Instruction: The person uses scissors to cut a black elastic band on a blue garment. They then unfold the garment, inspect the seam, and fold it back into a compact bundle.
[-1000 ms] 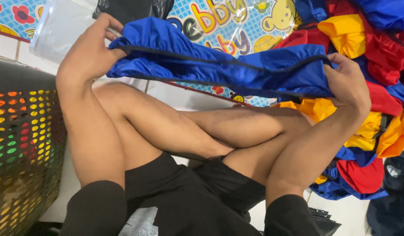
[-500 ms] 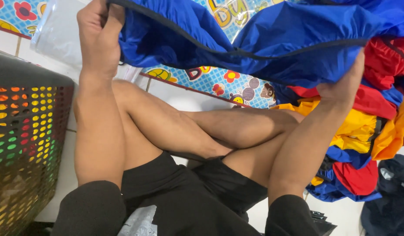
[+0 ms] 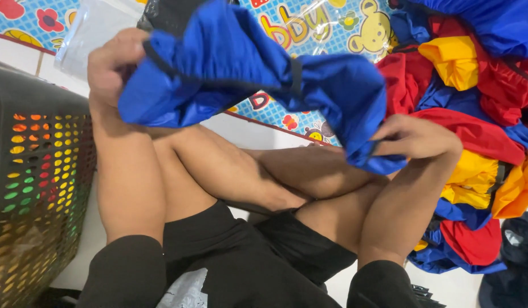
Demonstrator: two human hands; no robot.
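We sit cross-legged on the floor [image 3: 241,131], bare legs [image 3: 247,177] folded under us, black shorts [image 3: 241,256] at the bottom of view.

Blue garment [image 3: 247,74] with thin black piping: held up above the legs, bunched, stretched between both hands.

Left hand [image 3: 110,65]: closed on the left end of the blue garment, fingers buried in the fabric. Right hand [image 3: 415,137]: fingers pinched on the lower right edge of the blue garment, just above the right knee.

Left of the blue garment: black plastic laundry basket [image 3: 35,188], perforated wall, colours showing through the holes. It stands just beside our left forearm.

Right of the blue garment: heap of red, yellow and blue clothes [image 3: 475,114], touching or nearly touching the garment's right end; we cannot tell which. Below that heap, near the frame corner, something dark blue [image 3: 512,256], too little shown to name.

Behind the blue garment: colourful cartoon-print play mat [image 3: 326,28] with a glossy surface. Beyond the left hand, a clear plastic bag [image 3: 90,28] lies on the mat's edge.
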